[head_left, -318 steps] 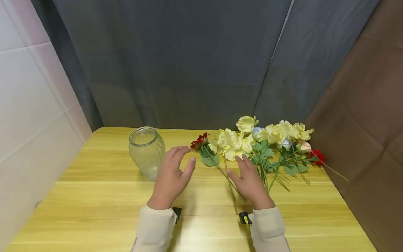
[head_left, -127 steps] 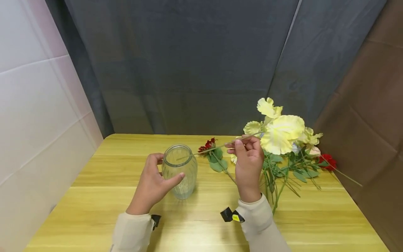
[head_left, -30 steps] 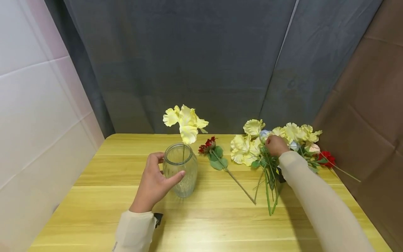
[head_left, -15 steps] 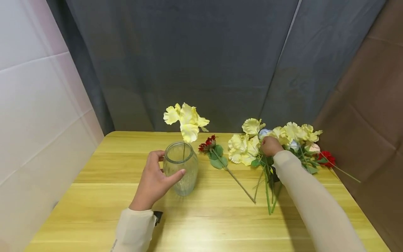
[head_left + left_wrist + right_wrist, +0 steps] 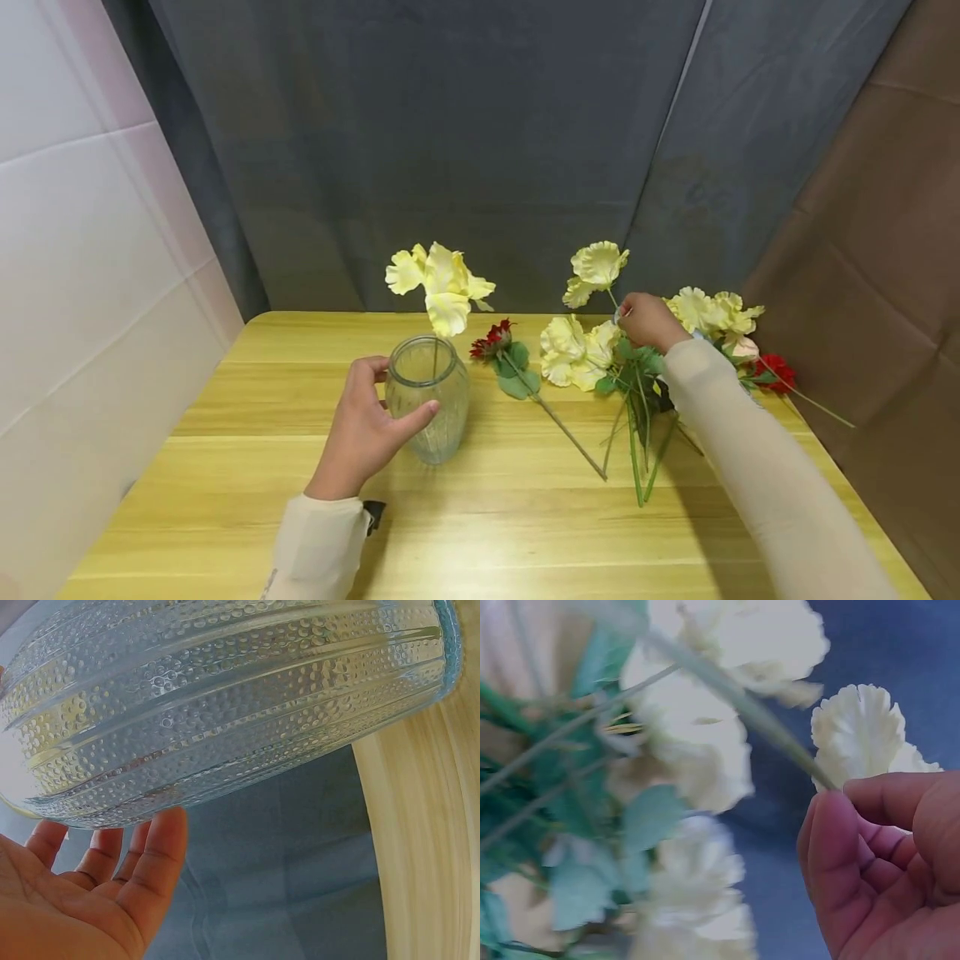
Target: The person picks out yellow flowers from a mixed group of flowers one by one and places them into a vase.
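My left hand (image 5: 363,433) holds a ribbed clear glass vase (image 5: 437,421), thumb at the front and fingers behind its neck. In the left wrist view, the fingertips (image 5: 166,829) touch the dimpled glass (image 5: 225,720). One yellow flower (image 5: 447,292) stands upright in the vase. Over the flower pile at the right, my right hand (image 5: 651,321) pinches the stem of another yellow flower (image 5: 600,262), whose head is raised above the others. The right wrist view shows the stem (image 5: 757,712) between thumb and index finger, with pale petals (image 5: 859,727) beyond.
A dark red flower (image 5: 492,340) lies alone between vase and pile. The pile has yellow flowers (image 5: 573,354), green leaves, a pale pink bud (image 5: 742,348) and a red flower (image 5: 776,372) near the table's right edge. A grey curtain (image 5: 450,150) hangs behind the wooden table (image 5: 487,533).
Earlier, a yellow flower went into the vase, which was drawn toward the middle. In the last half second my right hand lifted another yellow flower from the pile. My left hand stayed on the vase.
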{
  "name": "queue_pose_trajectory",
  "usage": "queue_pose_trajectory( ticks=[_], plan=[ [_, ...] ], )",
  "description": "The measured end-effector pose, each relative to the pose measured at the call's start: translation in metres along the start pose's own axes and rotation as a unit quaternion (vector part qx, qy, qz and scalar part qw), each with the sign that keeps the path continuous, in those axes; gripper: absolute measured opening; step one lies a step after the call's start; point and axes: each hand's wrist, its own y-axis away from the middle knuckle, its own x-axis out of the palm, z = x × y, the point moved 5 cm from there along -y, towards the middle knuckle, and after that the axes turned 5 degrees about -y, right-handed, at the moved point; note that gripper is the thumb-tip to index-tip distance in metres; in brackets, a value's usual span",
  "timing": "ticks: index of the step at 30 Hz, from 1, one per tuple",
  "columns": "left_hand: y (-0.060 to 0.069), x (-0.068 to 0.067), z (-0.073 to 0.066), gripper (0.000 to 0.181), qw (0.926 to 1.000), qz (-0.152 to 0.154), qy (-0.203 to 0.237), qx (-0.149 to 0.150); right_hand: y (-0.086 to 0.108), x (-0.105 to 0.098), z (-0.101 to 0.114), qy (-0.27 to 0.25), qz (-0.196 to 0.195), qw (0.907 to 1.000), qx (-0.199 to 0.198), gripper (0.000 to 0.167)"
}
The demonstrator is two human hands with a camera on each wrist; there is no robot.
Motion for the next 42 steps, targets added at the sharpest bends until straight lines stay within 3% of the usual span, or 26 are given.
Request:
queue_pose_trajectory(
  ticks=[7,13,20,28,31,33,42],
  plan=[
    [-0.001,-0.001,0.002,0.080,1.0000,0.000,0.000,-0.002,0.015,-0.007,0.045,0.003,-0.034,0.9980,-0.053,0.010],
    [-0.001,0.000,0.001,0.080,1.0000,0.001,0.005,-0.002,0.038,-0.007,0.075,-0.041,-0.061,0.9928,-0.094,0.016],
    [-0.001,-0.001,0.000,0.080,1.0000,-0.001,0.004,0.000,0.068,0.007,0.095,-0.126,-0.094,0.9770,-0.144,0.018],
    [0.000,-0.001,0.001,0.081,1.0000,-0.001,-0.001,-0.002,0.092,0.021,0.102,-0.231,-0.113,0.9530,-0.160,0.022],
    [0.000,-0.001,0.001,0.080,1.0000,0.000,0.001,-0.005,0.097,0.023,0.104,-0.270,-0.124,0.9407,-0.164,0.024],
    [0.000,-0.001,0.001,0.080,1.0000,0.001,0.003,-0.007,0.100,0.025,0.106,-0.303,-0.137,0.9273,-0.172,0.024],
    [-0.001,-0.001,0.001,0.079,1.0000,0.000,0.005,-0.001,0.113,0.033,0.116,-0.424,-0.227,0.8463,-0.230,0.019]
  ],
)
